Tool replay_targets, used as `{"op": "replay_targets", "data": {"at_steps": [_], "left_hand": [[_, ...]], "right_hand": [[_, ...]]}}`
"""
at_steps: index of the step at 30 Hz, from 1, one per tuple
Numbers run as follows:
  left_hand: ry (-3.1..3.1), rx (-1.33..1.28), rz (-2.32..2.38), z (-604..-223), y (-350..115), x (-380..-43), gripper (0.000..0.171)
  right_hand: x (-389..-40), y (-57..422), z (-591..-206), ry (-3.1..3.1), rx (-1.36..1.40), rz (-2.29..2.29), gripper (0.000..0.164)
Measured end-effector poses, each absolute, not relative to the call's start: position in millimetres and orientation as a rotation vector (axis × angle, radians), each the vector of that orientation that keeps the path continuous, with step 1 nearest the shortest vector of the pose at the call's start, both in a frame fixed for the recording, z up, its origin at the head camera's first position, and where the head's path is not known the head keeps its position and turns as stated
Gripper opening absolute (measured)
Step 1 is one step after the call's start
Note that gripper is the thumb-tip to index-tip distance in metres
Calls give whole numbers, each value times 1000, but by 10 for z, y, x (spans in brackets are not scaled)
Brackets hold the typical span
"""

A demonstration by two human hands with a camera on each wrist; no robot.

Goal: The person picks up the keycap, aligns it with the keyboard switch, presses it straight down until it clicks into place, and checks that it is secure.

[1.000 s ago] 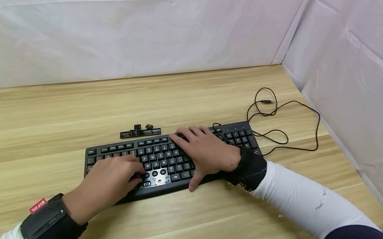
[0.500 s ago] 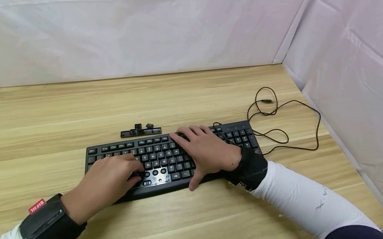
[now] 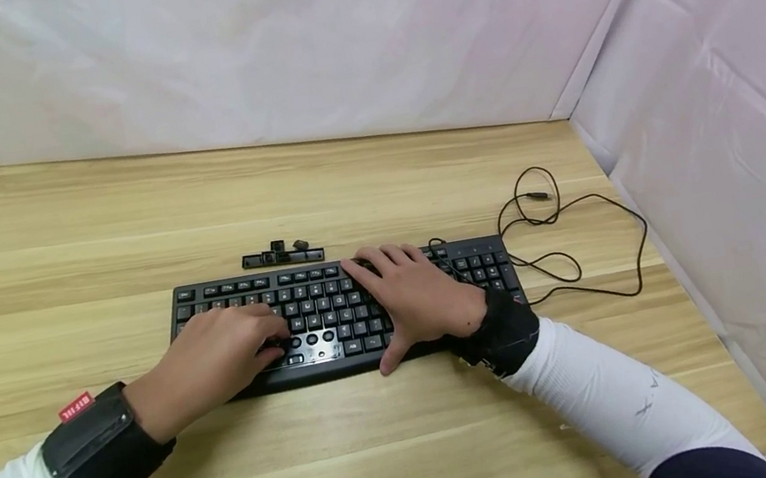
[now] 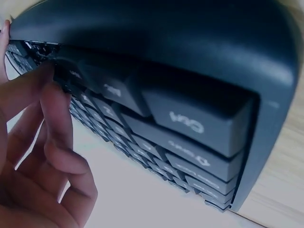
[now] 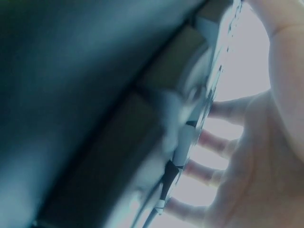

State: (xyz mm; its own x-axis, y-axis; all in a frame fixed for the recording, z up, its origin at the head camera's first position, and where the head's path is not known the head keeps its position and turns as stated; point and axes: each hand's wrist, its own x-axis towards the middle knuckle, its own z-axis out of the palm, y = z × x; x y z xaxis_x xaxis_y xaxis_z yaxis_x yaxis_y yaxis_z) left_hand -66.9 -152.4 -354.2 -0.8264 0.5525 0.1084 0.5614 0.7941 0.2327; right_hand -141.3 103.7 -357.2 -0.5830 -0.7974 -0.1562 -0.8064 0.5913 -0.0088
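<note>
A black computer keyboard point(image 3: 284, 376) lies on the wooden table. Near its front middle, several keys are off, baring a shiny patch with round posts point(image 3: 312, 340). My left hand point(image 3: 222, 346) is over the keyboard's left part. In the left wrist view its thumb and index finger pinch a keycap point(image 4: 61, 85) at the edge of the bare patch, mostly hidden by the fingertips. My right hand point(image 3: 418, 301) lies spread across the keyboard, fingers reaching the back edge and thumb over the front edge, pressing on it. In the right wrist view its fingers look straight.
Behind the keyboard lie a loose space bar point(image 3: 306, 256) and several small keycaps point(image 3: 300, 244). A thin black cable point(image 3: 596, 196) loops on the table point(image 3: 388, 449) to the right. White cloth walls point(image 3: 291, 51) stand behind and at the right.
Keyboard, loose keycaps and cable sit slightly higher in the head view, which has shifted a little. Both hands stay in nearly the same places on the keyboard.
</note>
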Motion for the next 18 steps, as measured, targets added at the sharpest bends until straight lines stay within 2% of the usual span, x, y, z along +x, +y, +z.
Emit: {"op": "replay_targets", "data": {"at_steps": [18], "left_hand": [[-2938,-950,-399,-3484,-1520,-759,7]], "right_hand": [[-1411,1031,-3559,2660,-1360,75,141]]}}
